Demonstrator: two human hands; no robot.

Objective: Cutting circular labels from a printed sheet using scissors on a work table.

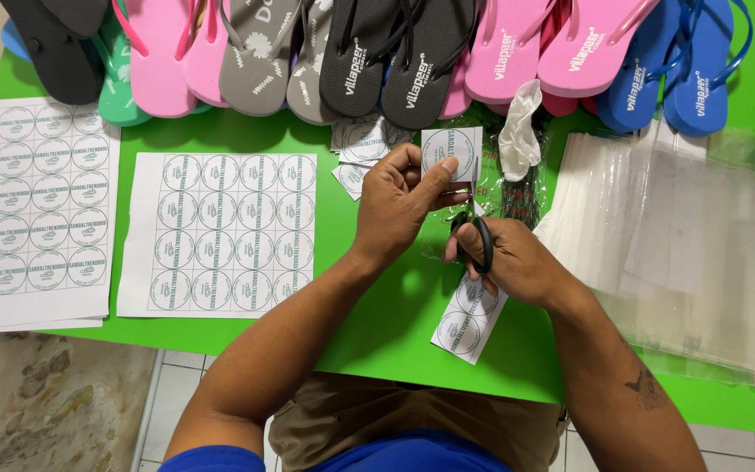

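the left hand [399, 205] pinches a strip of round paper labels [453, 154] near its top end, grip clamped on the paper. the right hand [513, 260] has its fingers through black scissors [479, 234], grip closed on the handles, blades up into the strip. the strip's lower end [469, 319] lies near the green surface's [395, 332] front edge. a label sheet [220, 234] sits well to the left, clear bags [683, 253] crowd the right, flip-flops [377, 52] line the far edge.

I read this as a small sandal packing workshop: rows of flip-flops [377, 52] line the green desk [395, 323], with printed label sheets [220, 232] and stacked clear bags [701, 253] over a tiled floor [185, 393]
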